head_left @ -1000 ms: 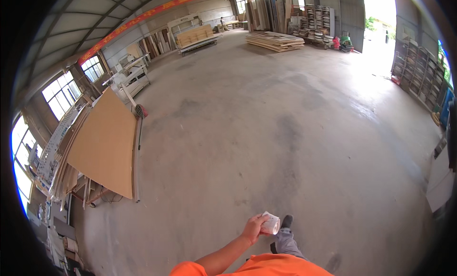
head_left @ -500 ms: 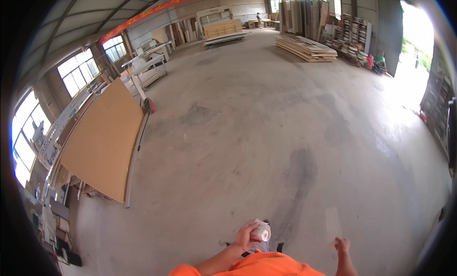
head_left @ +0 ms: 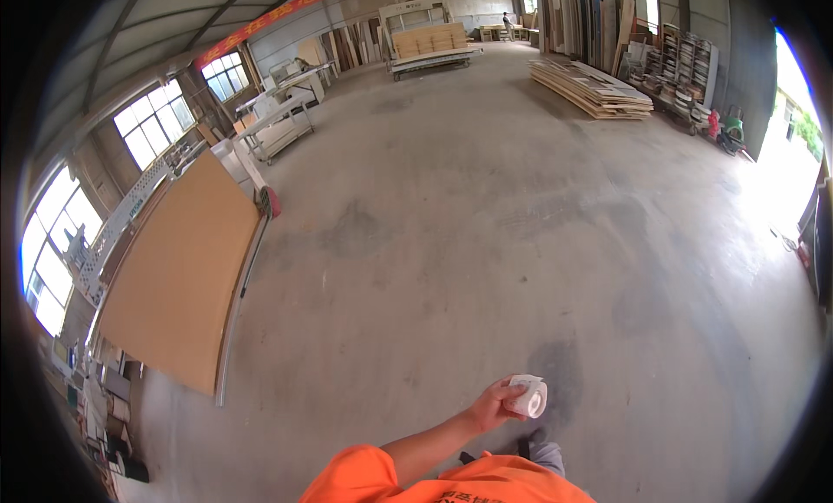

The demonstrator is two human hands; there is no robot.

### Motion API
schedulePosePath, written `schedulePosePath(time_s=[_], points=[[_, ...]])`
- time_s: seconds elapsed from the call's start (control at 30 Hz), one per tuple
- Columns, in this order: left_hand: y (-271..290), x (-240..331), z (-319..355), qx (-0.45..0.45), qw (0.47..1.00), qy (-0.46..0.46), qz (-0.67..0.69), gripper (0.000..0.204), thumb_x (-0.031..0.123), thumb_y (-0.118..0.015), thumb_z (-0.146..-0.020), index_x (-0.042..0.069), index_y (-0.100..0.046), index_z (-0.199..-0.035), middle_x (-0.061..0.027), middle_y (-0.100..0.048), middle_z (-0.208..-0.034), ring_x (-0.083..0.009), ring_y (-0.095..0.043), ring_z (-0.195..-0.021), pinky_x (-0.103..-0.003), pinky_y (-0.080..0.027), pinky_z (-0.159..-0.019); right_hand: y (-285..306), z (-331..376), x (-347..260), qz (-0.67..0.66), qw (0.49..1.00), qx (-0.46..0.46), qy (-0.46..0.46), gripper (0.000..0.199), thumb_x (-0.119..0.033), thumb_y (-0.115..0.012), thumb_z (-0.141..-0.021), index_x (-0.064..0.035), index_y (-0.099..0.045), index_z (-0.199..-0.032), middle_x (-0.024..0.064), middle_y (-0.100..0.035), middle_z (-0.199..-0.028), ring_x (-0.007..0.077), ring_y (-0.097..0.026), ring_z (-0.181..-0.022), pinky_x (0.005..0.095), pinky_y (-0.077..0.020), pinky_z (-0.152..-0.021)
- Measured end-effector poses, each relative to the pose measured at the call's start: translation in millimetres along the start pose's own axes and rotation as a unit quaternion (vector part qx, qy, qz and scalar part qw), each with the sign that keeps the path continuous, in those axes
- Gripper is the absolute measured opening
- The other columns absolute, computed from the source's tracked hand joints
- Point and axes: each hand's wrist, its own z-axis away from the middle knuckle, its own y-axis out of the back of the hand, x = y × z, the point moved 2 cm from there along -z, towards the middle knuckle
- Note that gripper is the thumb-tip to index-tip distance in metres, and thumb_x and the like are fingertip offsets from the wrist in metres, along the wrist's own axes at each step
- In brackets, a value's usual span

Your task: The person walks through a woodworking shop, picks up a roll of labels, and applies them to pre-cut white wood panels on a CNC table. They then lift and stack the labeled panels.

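Observation:
My left hand is closed around a small white roll, out in front of my body above the floor. The roll lies on its side, with its round end and pale core facing right. A loose edge seems to stand up at its top; whether it is tape, labels or paper I cannot make out. An orange sleeve covers my upper left arm. My right hand is out of the picture.
A large brown board leans along the left side, with a long metal edge at its foot. Ahead lie a stack of flat panels and a machine frame with boards. Upright sheets stand far right, near a bright doorway.
The left hand with the white roll has moved right and farther from my body. The right hand, earlier at lower right near a pale translucent strip, has left the picture. The whole view has shifted.

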Motion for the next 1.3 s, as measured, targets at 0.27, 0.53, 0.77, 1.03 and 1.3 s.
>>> schedulePosePath(time_s=[0.27,0.53,0.77,1.03,1.3], points=[[26.0,71.8,-174.3,0.181,0.983,-0.001,0.040,0.030,0.026,-0.056,-0.091,0.002,-0.059,-0.109,-0.0096,-0.065,-0.100,-0.0230,-0.064,-0.093,-0.041,-0.054,-0.079,-41.0,-122.3,-130.9,0.176,0.983,-0.026,-0.043,0.023,-0.022,-0.066,-0.073,-0.0075,-0.055,-0.058,0.0056,-0.053,-0.052,0.0162,-0.050,-0.043,0.0307,-0.0386,-0.039],[118.5,114.6,-341.1,0.213,0.969,-0.114,0.057,0.028,0.014,-0.060,-0.086,0.000,-0.058,-0.109,-0.0115,-0.064,-0.104,-0.0249,-0.063,-0.096,-0.038,-0.051,-0.084,-137.5,-307.8,-442.5,0.063,0.978,-0.020,0.198,0.026,-0.015,-0.068,-0.070,-0.0033,-0.057,-0.050,0.0047,-0.051,-0.045,0.0144,-0.050,-0.040,0.0314,-0.0365,-0.039],[142.2,212.5,-548.2,0.209,0.970,-0.114,0.046,0.026,0.014,-0.061,-0.086,0.006,-0.058,-0.110,-0.0072,-0.064,-0.104,-0.0239,-0.061,-0.100,-0.041,-0.050,-0.085,-176.8,-320.0,-689.9,-0.244,0.945,-0.005,0.217,0.020,-0.022,-0.066,-0.080,-0.0056,-0.060,-0.068,0.0049,-0.054,-0.055,0.0143,-0.047,-0.041,0.0270,-0.0346,-0.041],[108.8,372.2,-766.3,0.056,0.997,-0.030,-0.035,0.016,0.008,-0.057,-0.089,0.002,-0.057,-0.104,-0.0072,-0.064,-0.095,-0.0183,-0.063,-0.088,-0.032,-0.052,-0.079,-231.9,-403.1,-653.9,-0.293,0.950,0.108,0.001,0.016,-0.013,-0.070,-0.075,-0.0012,-0.060,-0.069,0.0067,-0.057,-0.057,0.0172,-0.051,-0.044,0.0318,-0.0367,-0.039],[127.4,466.2,-937.9,0.202,0.979,-0.027,-0.023,0.023,0.011,-0.059,-0.085,0.001,-0.060,-0.106,-0.0092,-0.065,-0.098,-0.0213,-0.064,-0.091,-0.034,-0.053,-0.080,-267.4,-482.8,-734.1,0.386,0.921,0.048,0.029,0.022,-0.026,-0.063,-0.075,-0.0124,-0.071,-0.091,0.0122,-0.070,-0.093,0.0300,-0.067,-0.089,0.0417,-0.0521,-0.077]])
